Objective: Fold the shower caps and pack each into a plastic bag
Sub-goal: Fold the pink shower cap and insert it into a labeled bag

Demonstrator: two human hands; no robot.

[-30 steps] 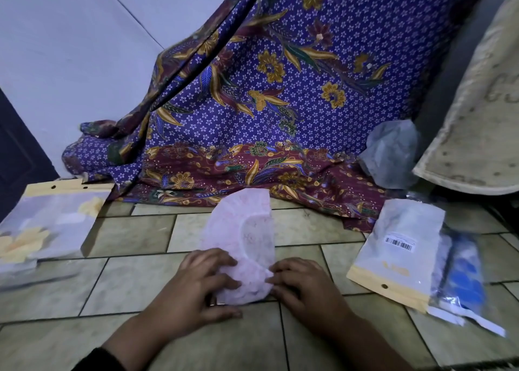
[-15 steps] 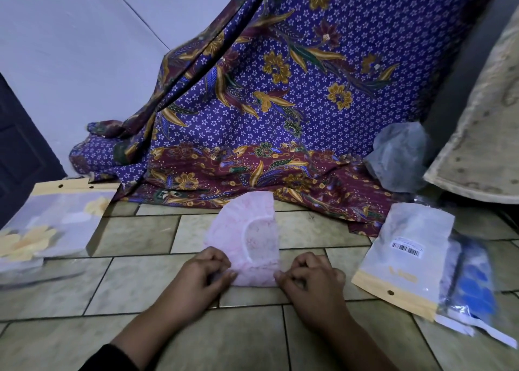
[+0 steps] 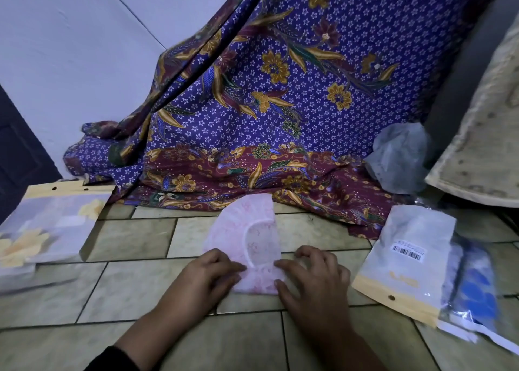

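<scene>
A: Where's the cap?
B: Pink cap (image 3: 247, 238) lies flat on the tile floor (image 3: 134, 286), lower centre of frame. It's folded to a narrow curved shape, w/ the elastic rim showing as a pale arc on top. Far end reaches the cloth's hem.
A: Grips?
B: Both on its near end. Left grip (image 3: 210, 278) is at the lower-left edge, fingertips & thumb together on the plastic. Press or pinch, can't tell. Right grip (image 3: 314, 280) is at the lower-right corner, released: index & thumb spread flat on the cap, other fingers arched, tips by the tile beside it.
A: Bags?
B: One bag (image 3: 404, 258) at right of frame, near the right grip, not touching. It's frosted, w/ a barcode label & a yellow strip w/ a hole at its near end. Blue pack (image 3: 474, 295) just beside it, further right. Bag stack (image 3: 53, 222) at left edge, yellow tops, sth pale yellow inside.
A: Background?
B: Purple floral cloth (image 3: 280, 104) hangs across upper centre & pools on the floor. Crumpled bag (image 3: 398, 157) at its right, mat (image 3: 483, 134) at right edge, white wall (image 3: 70, 47) upper left.
</scene>
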